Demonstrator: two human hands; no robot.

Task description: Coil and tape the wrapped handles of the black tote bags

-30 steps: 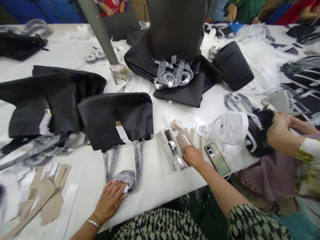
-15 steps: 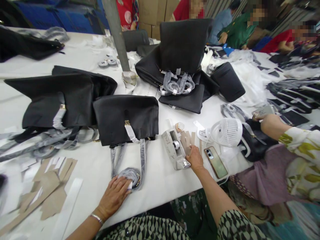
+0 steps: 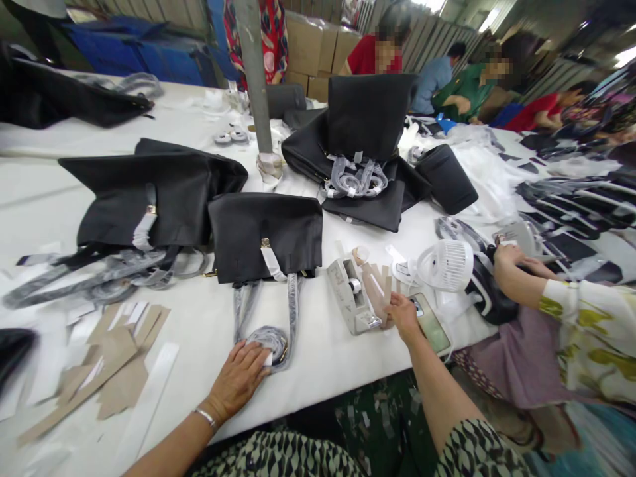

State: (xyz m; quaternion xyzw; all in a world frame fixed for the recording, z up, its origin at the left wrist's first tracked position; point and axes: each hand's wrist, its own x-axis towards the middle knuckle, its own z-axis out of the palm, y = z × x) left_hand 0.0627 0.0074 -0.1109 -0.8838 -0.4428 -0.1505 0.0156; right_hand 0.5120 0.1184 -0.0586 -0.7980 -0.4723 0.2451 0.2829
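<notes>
My left hand [image 3: 243, 374] lies flat over a coiled strap [image 3: 268, 339] in clear plastic wrap, its fingers stretched out and a white tag at their tips. The strap lies in front of a black handbag [image 3: 268, 235] with a gold clasp and a white-wrapped tab. Wrapped handles [image 3: 293, 311] run from the bag toward me. My right hand [image 3: 403, 315] is closed, with its fingertips on the edge of a brown cardboard strip [image 3: 376, 291]. To its left stands a grey tape dispenser [image 3: 352, 298]. A phone [image 3: 431, 324] lies partly behind my right hand.
More black bags [image 3: 144, 199] lie to the left and a pile of them [image 3: 370, 119] at the back. Cardboard scraps [image 3: 116, 358] cover the left front. A small white fan [image 3: 450, 265] stands near a co-worker's hands [image 3: 511, 262]. A metal post [image 3: 258, 79] rises from the table.
My right hand has moved from the front end of the tape dispenser rightward to the cardboard strips. My left hand stays on the coiled strap. The camera view has shifted, and the co-worker's hand has moved.
</notes>
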